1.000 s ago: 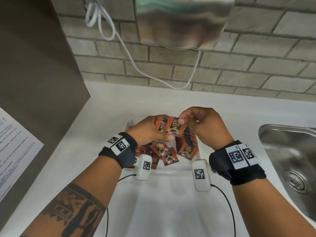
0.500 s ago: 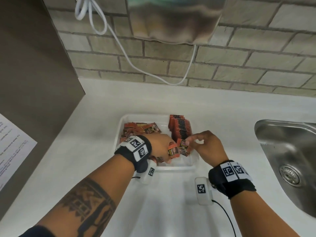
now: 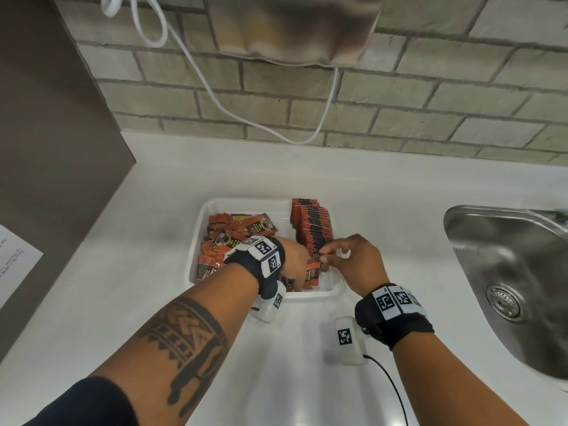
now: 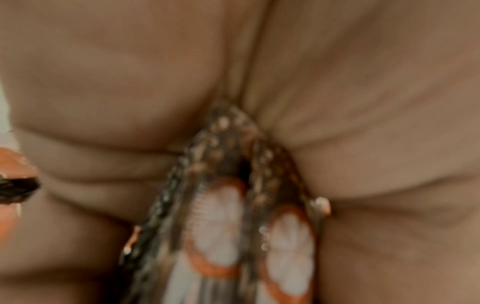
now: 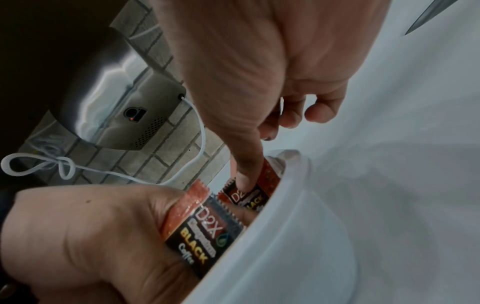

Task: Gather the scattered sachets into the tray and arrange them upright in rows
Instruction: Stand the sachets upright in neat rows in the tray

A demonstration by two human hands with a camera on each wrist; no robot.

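Paper sheet [image 3: 13, 265] at far left edge of the white counter [image 3: 129, 272]. White tray [image 3: 196, 238] sits mid-counter, near the brick wall [image 3: 399, 96]. Left half of tray: loose sachets [image 3: 229, 233] lying flat, overlapping, jumbled. Left hand [image 3: 293, 259] is down in the tray's near middle, fingers curled round a small bunch of held sachets [image 3: 312, 273], red-black, standing roughly upright; left wrist view shows the bunch [image 4: 233, 216] squeezed between palm and fingers, edges on, blurred. Right wrist view shows the same hand [image 5: 85, 236] gripping a sachet printed "BLACK Coffee" just inside the tray wall [image 5: 285, 236]. Right half of tray: upright row of sachets [image 3: 312, 224] packed front to back along the right wall. Right hand [image 3: 356, 261] is at the near end of that row, thumb and forefinger pinching the top edge of the end sachet [image 3: 319, 256]; other fingers loosely curled. Steel sink [image 3: 507, 272] at far right, well apart from the tray. Hand dryer [image 3: 295, 29] on wall above, white cable [image 3: 215, 96] hanging.
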